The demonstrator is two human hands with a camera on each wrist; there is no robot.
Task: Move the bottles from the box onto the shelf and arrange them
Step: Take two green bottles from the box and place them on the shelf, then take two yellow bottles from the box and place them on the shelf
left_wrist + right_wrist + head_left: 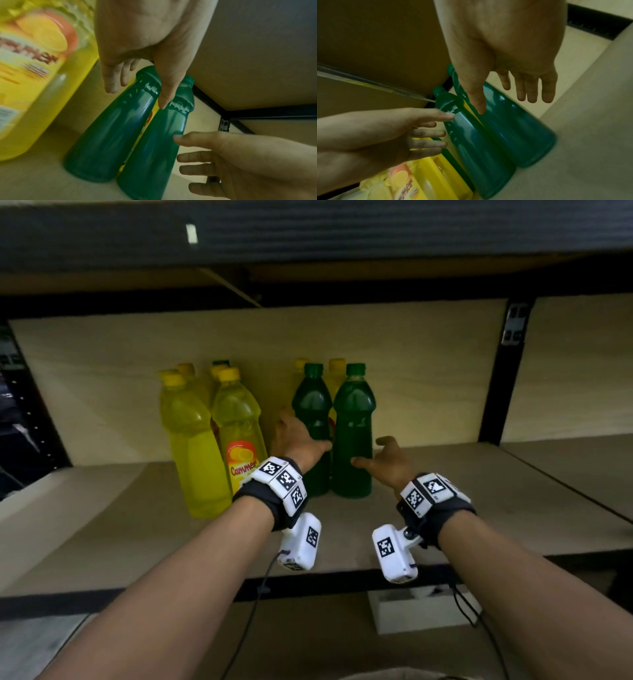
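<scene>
Two green bottles stand upright side by side on the shelf board (445, 501), the left one (312, 405) and the right one (353, 419). My left hand (301, 436) is beside the left green bottle (476, 142) with straight fingers, the thumb at its front. My right hand (383, 457) is spread beside the right green bottle (154, 148), its thumb tip touching the bottle's side. Neither hand grips anything. Several yellow bottles (195, 446) stand in a group to the left, one with an orange label (239, 453). More yellow caps (337, 364) show behind the green pair.
The upper shelf (308, 234) hangs low over the bottle caps. A black upright (496, 378) stands at the right, with bare board on both sides of it. A white box (411, 611) sits below the shelf's front edge. The source box is out of view.
</scene>
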